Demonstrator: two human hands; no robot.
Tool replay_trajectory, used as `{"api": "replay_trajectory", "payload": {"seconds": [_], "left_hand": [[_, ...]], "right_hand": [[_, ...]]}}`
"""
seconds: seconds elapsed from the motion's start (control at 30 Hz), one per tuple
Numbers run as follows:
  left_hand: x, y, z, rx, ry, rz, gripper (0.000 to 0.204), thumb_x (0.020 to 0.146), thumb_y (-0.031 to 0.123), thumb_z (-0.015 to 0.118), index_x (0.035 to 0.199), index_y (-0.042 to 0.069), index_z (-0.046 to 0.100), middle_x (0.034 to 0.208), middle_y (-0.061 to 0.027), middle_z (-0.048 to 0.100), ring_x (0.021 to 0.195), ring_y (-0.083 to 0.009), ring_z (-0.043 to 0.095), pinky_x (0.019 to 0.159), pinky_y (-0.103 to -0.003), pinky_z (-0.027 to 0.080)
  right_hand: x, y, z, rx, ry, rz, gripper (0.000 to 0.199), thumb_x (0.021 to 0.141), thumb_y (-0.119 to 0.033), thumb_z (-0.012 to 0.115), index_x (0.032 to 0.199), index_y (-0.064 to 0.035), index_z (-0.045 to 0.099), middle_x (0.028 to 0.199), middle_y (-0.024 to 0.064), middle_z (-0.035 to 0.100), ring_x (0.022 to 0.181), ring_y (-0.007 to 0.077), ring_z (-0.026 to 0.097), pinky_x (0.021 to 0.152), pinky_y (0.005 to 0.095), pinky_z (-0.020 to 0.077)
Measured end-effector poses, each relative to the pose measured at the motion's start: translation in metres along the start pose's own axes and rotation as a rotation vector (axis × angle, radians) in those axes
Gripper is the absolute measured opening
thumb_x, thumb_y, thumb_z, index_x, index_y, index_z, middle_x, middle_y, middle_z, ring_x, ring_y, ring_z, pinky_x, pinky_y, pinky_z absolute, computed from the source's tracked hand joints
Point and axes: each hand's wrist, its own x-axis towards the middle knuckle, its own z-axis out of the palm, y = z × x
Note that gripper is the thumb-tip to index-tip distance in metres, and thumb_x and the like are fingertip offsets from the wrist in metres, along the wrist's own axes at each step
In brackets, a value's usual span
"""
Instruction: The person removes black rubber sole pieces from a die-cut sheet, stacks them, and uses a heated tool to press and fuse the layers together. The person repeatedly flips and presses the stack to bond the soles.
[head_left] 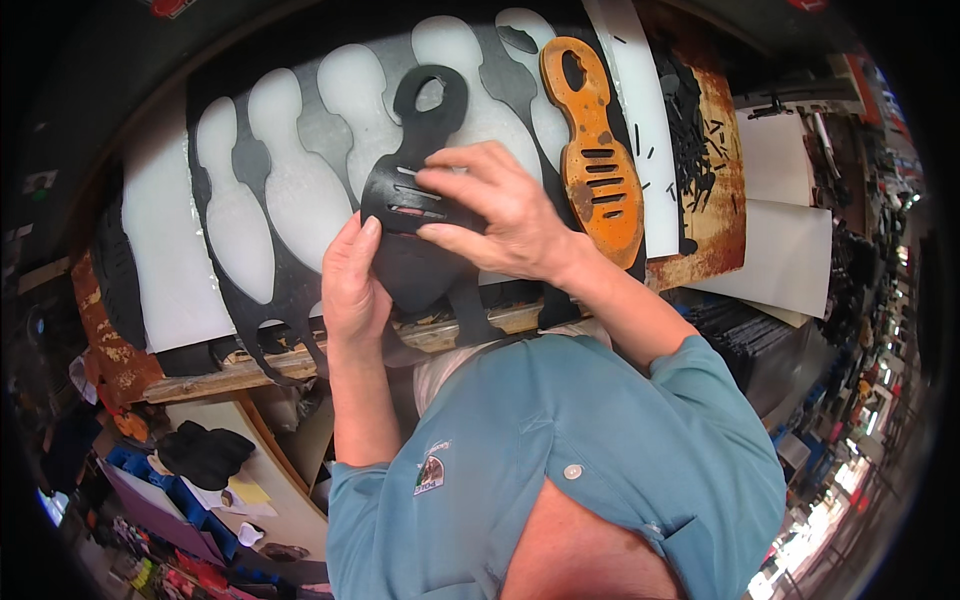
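A flat black sole-shaped piece with a ring-like end and several slots is held up in front of me. My left hand grips its left edge, with the thumb on the face and the other fingers hidden behind. My right hand touches the slotted part, its thumb and bent fingers apart at either side of the slots. I cannot make out anything held in it. Right of this hand lies an orange cutting die, with a matching outline, a hole at its top and several slots.
A black sheet with several cut-out outlines lies on white boards over the bench. Black strip offcuts are heaped on the rusty surface at the right. A wooden edge runs along the near side. Dark cloth lies at lower left.
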Motion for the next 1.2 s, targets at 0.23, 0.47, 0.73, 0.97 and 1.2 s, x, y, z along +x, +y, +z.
{"api": "replay_trajectory", "payload": {"seconds": [0.23,0.47,0.73,0.97,1.2], "left_hand": [[-0.016,0.039,-0.047,0.283,0.387,0.324,0.027,0.112,0.012,0.061,0.132,-0.004,0.069,0.116,-0.0138,0.078,0.101,-0.0184,0.074,0.092,-0.033,0.06],[0.005,0.033,-0.109,0.757,0.579,0.487,0.032,0.114,0.022,0.059,0.128,-0.006,0.069,0.109,-0.0067,0.075,0.094,-0.0121,0.063,0.087,-0.028,0.054],[0.005,0.032,-0.111,0.863,0.705,0.501,0.04,0.114,0.024,0.06,0.134,-0.01,0.066,0.114,-0.0085,0.074,0.097,-0.0137,0.062,0.091,-0.029,0.053],[0.006,0.028,-0.112,0.936,0.789,0.53,0.04,0.114,0.025,0.062,0.133,-0.01,0.066,0.111,-0.0074,0.073,0.094,-0.013,0.061,0.088,-0.029,0.053],[0.005,0.028,-0.114,1.053,0.856,0.524,0.053,0.113,0.03,0.063,0.142,-0.014,0.06,0.129,-0.0156,0.071,0.111,-0.0201,0.062,0.103,-0.033,0.049]], "right_hand": [[-0.043,0.017,-0.071,-0.567,0.061,0.28,0.083,0.076,-0.039,0.094,0.139,0.0042,0.064,0.148,0.0321,0.053,0.135,0.047,0.054,0.113,0.0531,0.047],[-0.096,0.036,-0.083,-0.564,0.119,0.459,0.092,0.064,-0.03,0.092,0.144,0.005,0.062,0.15,0.0324,0.052,0.132,0.0478,0.053,0.115,0.0513,0.0452],[-0.088,0.013,-0.071,-0.358,0.038,0.268,0.087,0.064,-0.031,0.084,0.139,0.0063,0.063,0.138,0.0348,0.055,0.121,0.0496,0.056,0.104,0.0537,0.0521],[-0.023,0.07,-0.076,-0.277,0.197,0.056,0.052,0.081,-0.033,0.085,0.115,0.0049,0.074,0.112,0.0216,0.073,0.106,0.0357,0.068,0.094,0.0464,0.0561],[0.049,0.183,-0.053,-0.648,0.204,0.023,0.039,0.09,-0.027,0.08,0.114,0.0017,0.073,0.121,0.0167,0.07,0.119,0.0328,0.063,0.105,0.0467,0.0486]]}}
